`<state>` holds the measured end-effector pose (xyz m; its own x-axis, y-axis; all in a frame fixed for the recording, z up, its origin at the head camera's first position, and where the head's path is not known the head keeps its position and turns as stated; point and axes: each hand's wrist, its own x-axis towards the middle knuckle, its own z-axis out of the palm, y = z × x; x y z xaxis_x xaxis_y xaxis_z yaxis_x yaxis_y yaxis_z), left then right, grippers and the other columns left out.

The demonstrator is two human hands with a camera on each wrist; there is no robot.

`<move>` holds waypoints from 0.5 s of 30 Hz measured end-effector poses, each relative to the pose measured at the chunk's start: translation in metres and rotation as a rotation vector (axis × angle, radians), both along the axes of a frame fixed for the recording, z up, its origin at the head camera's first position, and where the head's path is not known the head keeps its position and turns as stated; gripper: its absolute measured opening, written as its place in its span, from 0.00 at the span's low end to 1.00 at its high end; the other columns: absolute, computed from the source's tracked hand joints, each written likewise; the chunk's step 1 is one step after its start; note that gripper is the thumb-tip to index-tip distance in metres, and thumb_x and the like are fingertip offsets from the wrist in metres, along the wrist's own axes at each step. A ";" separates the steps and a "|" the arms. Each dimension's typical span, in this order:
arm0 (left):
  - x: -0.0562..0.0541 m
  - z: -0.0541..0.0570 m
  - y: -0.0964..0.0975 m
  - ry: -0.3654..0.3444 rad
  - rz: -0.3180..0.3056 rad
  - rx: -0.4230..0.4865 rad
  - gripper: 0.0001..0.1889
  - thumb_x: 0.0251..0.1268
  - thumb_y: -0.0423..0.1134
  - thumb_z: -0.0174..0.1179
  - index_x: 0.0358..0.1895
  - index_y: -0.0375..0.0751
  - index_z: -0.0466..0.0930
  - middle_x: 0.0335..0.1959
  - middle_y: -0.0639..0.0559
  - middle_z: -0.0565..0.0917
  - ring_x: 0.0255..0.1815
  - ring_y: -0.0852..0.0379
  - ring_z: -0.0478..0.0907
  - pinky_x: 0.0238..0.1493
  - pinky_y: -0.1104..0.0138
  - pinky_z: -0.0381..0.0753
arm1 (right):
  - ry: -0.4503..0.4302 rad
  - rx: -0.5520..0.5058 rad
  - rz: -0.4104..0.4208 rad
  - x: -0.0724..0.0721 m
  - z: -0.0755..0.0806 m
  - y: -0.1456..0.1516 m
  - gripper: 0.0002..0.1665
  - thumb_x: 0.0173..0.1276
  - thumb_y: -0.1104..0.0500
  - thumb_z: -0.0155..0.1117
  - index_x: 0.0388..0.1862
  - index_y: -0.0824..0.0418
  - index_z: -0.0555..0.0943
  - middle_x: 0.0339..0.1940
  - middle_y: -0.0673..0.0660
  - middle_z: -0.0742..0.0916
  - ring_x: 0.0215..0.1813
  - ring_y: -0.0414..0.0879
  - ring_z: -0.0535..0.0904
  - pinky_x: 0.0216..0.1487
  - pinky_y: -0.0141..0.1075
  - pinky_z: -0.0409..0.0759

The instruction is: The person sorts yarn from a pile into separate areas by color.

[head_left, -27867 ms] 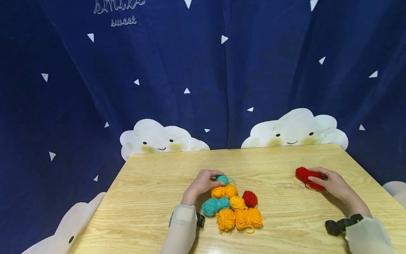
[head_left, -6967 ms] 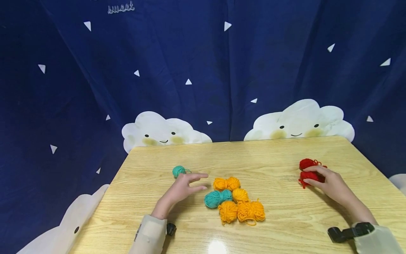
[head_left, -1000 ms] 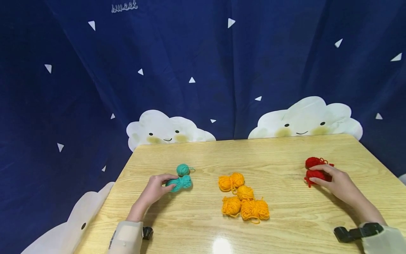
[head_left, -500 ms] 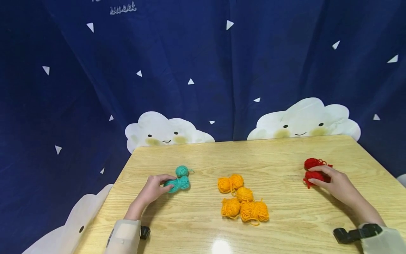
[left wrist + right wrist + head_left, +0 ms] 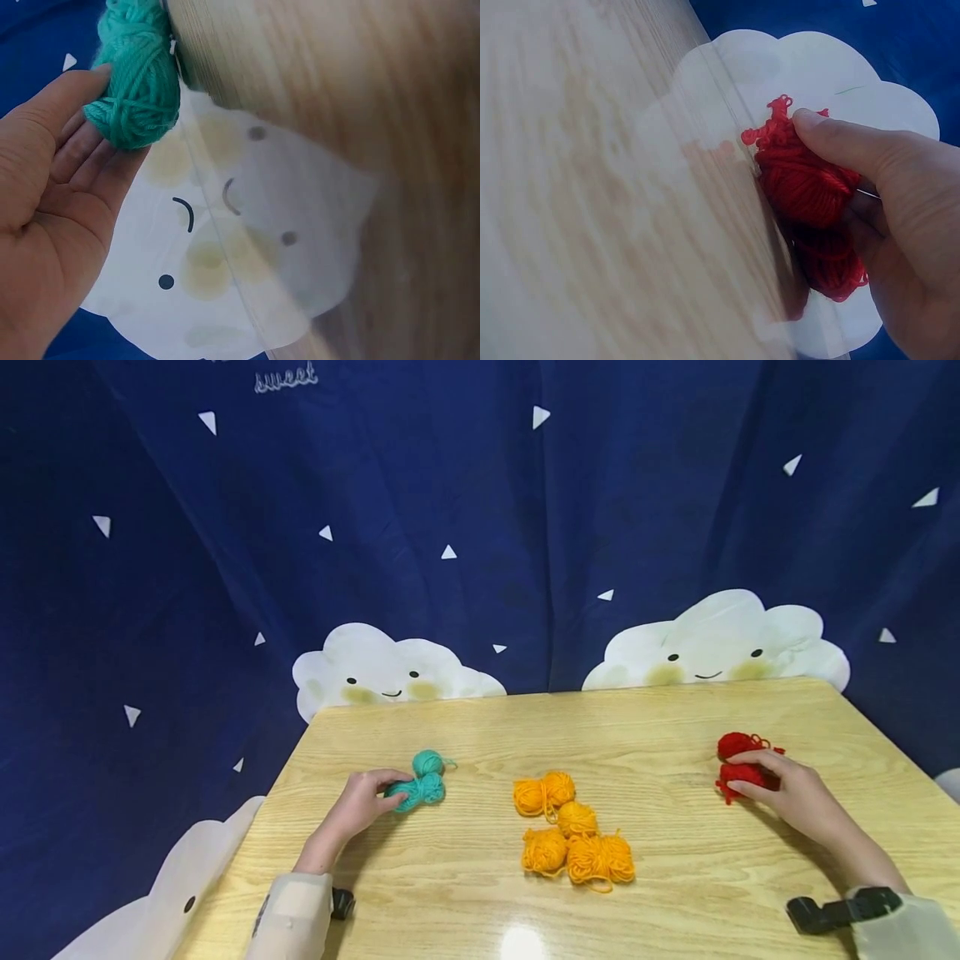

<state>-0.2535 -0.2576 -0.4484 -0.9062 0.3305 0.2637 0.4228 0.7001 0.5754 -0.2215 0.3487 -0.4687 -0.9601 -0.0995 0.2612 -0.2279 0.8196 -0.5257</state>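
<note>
At the left of the table, my left hand [image 5: 360, 803] holds a teal yarn skein [image 5: 431, 788] between thumb and fingers. A smaller teal yarn ball [image 5: 427, 762] sits right behind it, a loose end trailing to the right. In the left wrist view the thumb presses the side of the teal skein [image 5: 139, 82]. Over at the right, my right hand [image 5: 799, 792] grips a red yarn skein [image 5: 738, 777], partly hidden by the fingers. Another red yarn bundle [image 5: 735, 744] lies just behind it. The right wrist view shows the thumb on top of the gripped red skein [image 5: 802, 180].
Several orange yarn bundles [image 5: 577, 819] lie grouped mid-table, between the two hands. The wooden table [image 5: 480, 735] ends at a dark blue curtain [image 5: 480, 485] printed with clouds and triangles.
Over the longer span, the teal bundles went from the middle group to the left and a red ball left that group. In the last second, both hands stay nearly still.
</note>
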 end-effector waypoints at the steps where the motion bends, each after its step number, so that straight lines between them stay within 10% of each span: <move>1: 0.000 0.000 0.000 -0.001 -0.004 0.000 0.12 0.56 0.27 0.68 0.44 0.35 0.87 0.44 0.41 0.89 0.48 0.45 0.86 0.51 0.58 0.86 | -0.005 -0.002 0.002 0.000 0.000 0.000 0.25 0.63 0.52 0.70 0.55 0.62 0.79 0.56 0.76 0.80 0.58 0.72 0.72 0.52 0.66 0.71; 15: -0.002 -0.001 0.000 -0.052 -0.014 -0.053 0.12 0.58 0.29 0.68 0.46 0.35 0.86 0.47 0.40 0.88 0.50 0.45 0.85 0.52 0.58 0.85 | 0.007 -0.015 -0.006 0.000 0.003 -0.001 0.27 0.64 0.52 0.70 0.59 0.61 0.77 0.57 0.75 0.80 0.58 0.72 0.72 0.55 0.63 0.73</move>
